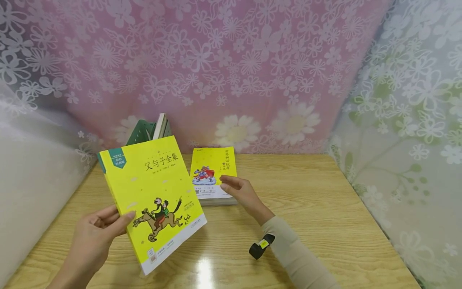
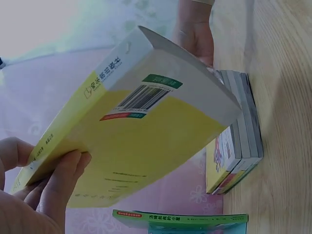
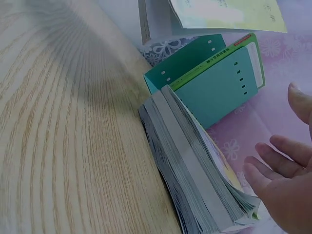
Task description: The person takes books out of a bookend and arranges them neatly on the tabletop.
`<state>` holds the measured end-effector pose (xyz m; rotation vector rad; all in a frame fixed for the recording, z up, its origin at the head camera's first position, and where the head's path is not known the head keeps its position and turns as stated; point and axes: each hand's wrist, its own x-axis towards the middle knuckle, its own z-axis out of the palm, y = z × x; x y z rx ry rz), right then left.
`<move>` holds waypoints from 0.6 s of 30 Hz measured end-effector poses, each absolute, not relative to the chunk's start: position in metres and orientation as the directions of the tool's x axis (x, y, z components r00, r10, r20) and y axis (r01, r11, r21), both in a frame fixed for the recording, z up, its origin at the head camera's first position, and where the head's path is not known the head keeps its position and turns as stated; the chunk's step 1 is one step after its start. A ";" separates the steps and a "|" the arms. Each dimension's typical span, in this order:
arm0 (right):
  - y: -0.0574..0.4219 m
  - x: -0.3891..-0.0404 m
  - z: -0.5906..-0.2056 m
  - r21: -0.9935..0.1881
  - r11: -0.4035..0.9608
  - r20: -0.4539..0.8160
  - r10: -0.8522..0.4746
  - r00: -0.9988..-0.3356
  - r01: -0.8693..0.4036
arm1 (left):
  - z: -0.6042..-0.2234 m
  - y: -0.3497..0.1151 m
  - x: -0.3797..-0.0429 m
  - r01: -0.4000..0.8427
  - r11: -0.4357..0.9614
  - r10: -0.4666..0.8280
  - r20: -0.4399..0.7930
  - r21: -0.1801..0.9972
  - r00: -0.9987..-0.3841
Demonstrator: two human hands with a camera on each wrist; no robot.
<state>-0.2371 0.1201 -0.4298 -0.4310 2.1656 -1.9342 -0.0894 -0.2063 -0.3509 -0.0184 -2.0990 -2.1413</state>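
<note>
My left hand (image 1: 95,233) grips a yellow paperback book (image 1: 162,176) by its spine side, thumb on the front cover and fingers behind. The cover shows two figures on a running horse; in the left wrist view the back cover carries a barcode (image 2: 144,99). Farther back on the table lies a stack of books (image 1: 213,164), its top one yellow with a red-caped figure. Over the near right corner of that stack is my right hand (image 1: 243,194), its fingers relaxed and holding nothing. From the right wrist view, its fingertips (image 3: 263,168) are beside the stack's page edges (image 3: 190,165).
Behind the held book, at the back left, a green bookend (image 1: 138,131) stands with a thin green-spined book (image 3: 214,61) upright in it. Flowered pink cloth (image 1: 223,72) hangs along the back of the wooden table (image 1: 299,192). Pale cloth (image 1: 408,160) borders the right side.
</note>
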 end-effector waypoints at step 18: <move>0.128 -0.231 -0.436 -0.941 -0.282 0.100 -0.761 -0.641 0.189 | -0.341 -0.180 -0.105 0.218 -0.084 0.169 0.229 0.972 -0.958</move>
